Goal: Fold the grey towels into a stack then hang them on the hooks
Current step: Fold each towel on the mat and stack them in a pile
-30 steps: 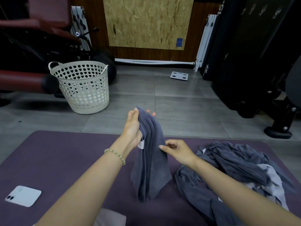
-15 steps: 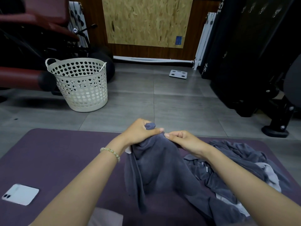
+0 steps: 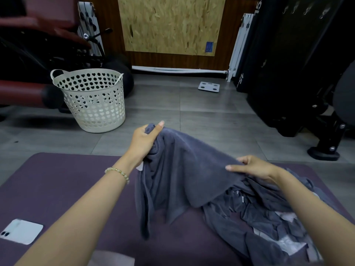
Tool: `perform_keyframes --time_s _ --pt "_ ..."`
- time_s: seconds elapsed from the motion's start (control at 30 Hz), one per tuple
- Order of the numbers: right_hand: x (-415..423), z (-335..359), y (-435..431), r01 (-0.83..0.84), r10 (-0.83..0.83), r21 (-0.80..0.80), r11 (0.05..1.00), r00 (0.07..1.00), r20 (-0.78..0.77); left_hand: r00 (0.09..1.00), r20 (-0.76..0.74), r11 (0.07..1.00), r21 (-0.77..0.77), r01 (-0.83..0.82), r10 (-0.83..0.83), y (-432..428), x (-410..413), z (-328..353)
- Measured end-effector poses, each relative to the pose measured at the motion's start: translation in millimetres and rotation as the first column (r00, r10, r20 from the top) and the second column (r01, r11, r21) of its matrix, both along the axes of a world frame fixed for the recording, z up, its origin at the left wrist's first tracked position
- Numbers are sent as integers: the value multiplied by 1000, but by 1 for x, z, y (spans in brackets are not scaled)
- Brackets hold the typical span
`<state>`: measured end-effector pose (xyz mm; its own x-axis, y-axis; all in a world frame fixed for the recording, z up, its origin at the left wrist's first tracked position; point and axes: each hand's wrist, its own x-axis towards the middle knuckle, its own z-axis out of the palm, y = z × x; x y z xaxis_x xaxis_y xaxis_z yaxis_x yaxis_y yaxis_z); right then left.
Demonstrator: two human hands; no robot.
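A: Where is the towel?
B: One grey towel (image 3: 184, 169) is up over the purple mat (image 3: 57, 179), stretched between both hands, its lower edge hanging down to the mat

A: Grips?
B: Left hand (image 3: 143, 143) is the higher one, fingers closed round a bunched corner. Right hand (image 3: 253, 167) sits lower, thumb and curled fingers pinching the top edge

A: The rest?
B: A heap of grey towels (image 3: 269, 217) lies crumpled on the mat under the right forearm, touching the held towel. Hooks (image 3: 308, 9) show on the dark panel, far right. A white basket (image 3: 94, 104) stands on the floor beyond the mat; a phone (image 3: 21, 231) lies near the mat's left edge
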<state>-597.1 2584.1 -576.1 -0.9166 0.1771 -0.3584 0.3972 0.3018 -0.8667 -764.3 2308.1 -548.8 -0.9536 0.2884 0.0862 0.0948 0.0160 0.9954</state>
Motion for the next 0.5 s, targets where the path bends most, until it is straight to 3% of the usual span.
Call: perform_keyframes --time_s 0.07,0.13,0.23,0.3,0.37,0.5 --pt "6 4 11 197 -232 -198 960 958 -168 998 54 996 88 34 -39 14 1 9" --pt "7 9 20 277 -417 -435 857 867 -271 991 95 984 163 73 -90 27 3 19" --pt "2 13 20 336 -531 -567 752 818 -219 977 112 979 110 171 -183 36 3 19" --pt "-3 -1 13 384 -529 -538 751 836 -142 974 105 979 -22 203 -200 31 3 0" --pt "-5 -26 0 400 -450 -423 813 893 -21 974 113 950 -224 218 -197 20 6 -37" --pt "-7 -103 -26 262 -225 -121 957 940 255 937 290 824 -469 316 -195 -11 25 -136"
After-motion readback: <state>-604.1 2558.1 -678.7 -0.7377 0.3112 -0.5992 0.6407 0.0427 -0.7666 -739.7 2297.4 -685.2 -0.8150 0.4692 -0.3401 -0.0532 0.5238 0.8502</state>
